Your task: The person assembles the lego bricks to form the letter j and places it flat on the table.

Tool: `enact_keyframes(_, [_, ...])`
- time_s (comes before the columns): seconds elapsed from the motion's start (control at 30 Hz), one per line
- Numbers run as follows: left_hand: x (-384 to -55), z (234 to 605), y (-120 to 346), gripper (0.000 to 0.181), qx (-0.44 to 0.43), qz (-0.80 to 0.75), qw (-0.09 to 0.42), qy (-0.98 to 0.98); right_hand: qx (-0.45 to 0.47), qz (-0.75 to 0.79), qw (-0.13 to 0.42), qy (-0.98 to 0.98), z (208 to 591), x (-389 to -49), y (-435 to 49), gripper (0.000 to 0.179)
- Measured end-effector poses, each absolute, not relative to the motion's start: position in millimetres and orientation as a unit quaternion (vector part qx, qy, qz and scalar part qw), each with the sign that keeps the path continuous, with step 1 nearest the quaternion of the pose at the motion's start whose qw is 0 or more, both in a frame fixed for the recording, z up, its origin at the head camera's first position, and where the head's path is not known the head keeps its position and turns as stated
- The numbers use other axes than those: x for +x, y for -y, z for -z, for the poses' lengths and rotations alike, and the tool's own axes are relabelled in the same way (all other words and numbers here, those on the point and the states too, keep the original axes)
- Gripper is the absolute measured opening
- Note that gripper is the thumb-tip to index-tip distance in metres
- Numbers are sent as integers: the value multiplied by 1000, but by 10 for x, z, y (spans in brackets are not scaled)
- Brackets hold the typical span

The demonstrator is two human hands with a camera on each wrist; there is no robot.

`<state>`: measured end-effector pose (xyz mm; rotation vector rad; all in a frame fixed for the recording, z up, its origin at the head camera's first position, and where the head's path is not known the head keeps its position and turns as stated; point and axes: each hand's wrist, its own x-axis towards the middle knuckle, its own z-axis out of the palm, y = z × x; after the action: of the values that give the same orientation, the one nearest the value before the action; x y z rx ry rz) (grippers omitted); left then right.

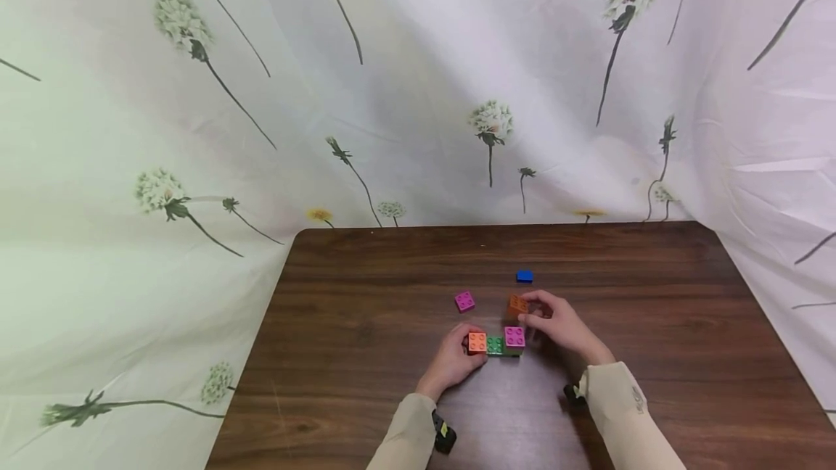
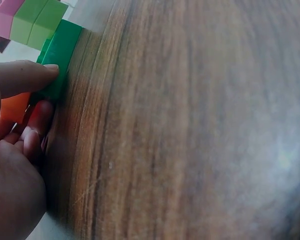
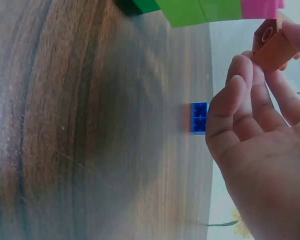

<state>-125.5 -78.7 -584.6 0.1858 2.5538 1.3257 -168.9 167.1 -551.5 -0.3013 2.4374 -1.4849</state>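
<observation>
A small toy-brick assembly stands on the table, built on a dark green brick [image 1: 495,345]. An orange brick [image 1: 477,342] sits at its left end; light green bricks [image 2: 37,25] topped by a magenta brick [image 1: 514,336] rise at its right end. My left hand [image 1: 452,360] grips the left end, thumb against the dark green brick and fingers around the orange side. My right hand [image 1: 555,321] pinches a brown-orange brick [image 3: 274,50] between thumb and fingers, held in the air just behind the magenta brick and apart from the table.
A loose magenta brick [image 1: 464,301] lies behind the assembly to the left. Farther back is a blue brick [image 1: 525,276]. The dark wooden table [image 1: 366,274] ends at a hanging cloth [image 1: 418,129] with a dandelion print.
</observation>
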Motion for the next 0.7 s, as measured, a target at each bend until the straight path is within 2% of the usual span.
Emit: enact_keyframes(0.7, [-1246,5852,785,39,64,-463,125,-875,-169,505,140,-834,5398,-1458,-1678,35])
